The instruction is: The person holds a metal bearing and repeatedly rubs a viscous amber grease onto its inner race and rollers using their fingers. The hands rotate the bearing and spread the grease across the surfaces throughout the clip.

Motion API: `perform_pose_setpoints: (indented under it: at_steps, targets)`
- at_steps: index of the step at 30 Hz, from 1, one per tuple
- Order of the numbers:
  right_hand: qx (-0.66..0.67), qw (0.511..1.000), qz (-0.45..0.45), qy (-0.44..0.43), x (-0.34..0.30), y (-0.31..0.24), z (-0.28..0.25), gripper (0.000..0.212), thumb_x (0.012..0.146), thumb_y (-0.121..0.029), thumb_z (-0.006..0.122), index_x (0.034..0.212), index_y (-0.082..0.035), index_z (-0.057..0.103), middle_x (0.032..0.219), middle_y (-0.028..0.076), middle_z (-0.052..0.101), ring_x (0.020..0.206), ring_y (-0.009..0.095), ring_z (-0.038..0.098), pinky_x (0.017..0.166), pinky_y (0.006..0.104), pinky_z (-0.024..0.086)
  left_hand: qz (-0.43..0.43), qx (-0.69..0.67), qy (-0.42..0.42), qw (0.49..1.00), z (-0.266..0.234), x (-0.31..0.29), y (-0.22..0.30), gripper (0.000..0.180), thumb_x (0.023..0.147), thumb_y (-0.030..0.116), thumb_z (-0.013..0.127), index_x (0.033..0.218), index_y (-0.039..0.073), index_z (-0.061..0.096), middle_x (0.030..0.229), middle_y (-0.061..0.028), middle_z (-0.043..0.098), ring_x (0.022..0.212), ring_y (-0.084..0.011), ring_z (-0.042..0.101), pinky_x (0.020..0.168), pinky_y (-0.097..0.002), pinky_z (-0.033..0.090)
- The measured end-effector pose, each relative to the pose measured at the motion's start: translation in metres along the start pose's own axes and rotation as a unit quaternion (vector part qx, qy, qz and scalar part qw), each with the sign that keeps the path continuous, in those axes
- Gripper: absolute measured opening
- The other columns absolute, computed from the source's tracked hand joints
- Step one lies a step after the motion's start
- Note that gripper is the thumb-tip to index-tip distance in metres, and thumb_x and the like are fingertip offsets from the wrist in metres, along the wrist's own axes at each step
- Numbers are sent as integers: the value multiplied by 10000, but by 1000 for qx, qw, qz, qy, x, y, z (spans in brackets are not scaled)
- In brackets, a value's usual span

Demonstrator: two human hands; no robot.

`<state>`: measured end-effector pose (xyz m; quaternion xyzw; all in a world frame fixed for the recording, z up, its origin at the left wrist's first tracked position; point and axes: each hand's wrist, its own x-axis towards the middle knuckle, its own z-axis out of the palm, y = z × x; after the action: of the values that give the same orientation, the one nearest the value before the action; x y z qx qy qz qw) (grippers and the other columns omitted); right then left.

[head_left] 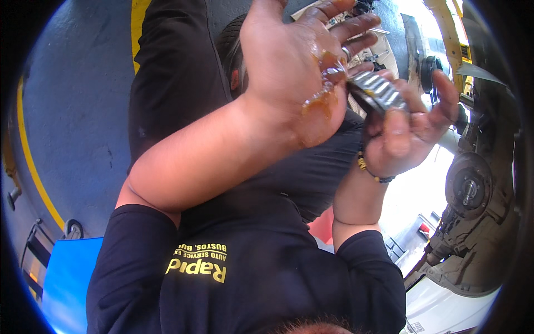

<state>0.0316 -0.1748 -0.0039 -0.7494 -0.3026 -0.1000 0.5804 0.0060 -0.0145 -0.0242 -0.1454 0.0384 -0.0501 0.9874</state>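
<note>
Blue floor (pixel 83 111) with a yellow line (pixel 31 153) lies left, a wheel hub (pixel 470 189) right. Left hand (pixel 297 72): fingers released; right hand (pixel 409 125): fingers grasping a roller bearing (pixel 379 92).

Smooth blue-grey painted floor (pixel 83 111), long yellow painted stripe (pixel 36 161) running toward a bright blue flat-faced panel (pixel 72 284), second yellow stripe (pixel 137 30) well apart from the panel, small black-tyred wheel (pixel 73 228) just beside the panel, floor contact unclear

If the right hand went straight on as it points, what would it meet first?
Probably the left hand, its palm smeared with amber grease; the silver ribbed metal ring in the right hand leads, but depth is unclear.
</note>
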Motion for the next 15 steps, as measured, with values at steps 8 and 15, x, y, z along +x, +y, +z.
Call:
perform_pose_setpoints:
  at_steps: [8, 15]
  targets:
    - [68, 996, 13, -55, -6, -6, -2, 764, 753, -228, 776, 1369, -26, 371, 842, 107, 695, 915, 213, 619, 896, 414, 549, -37, -21, 11, 999, -13, 1, 1, 664, 999, 648, 362, 1237, 50, 524, 1213, -160, 578, 1144, -291, 524, 1036, -456, 419]
    - [-22, 997, -39, -67, -11, -7, 4, 630, 756, -196, 769, 1283, -58, 454, 824, 44, 640, 977, 189, 596, 981, 379, 481, 11, 50, 18, 999, -3, 2, -1, 691, 986, 672, 366, 1274, 64, 524, 1236, -164, 576, 1178, -308, 522, 1067, -471, 408]
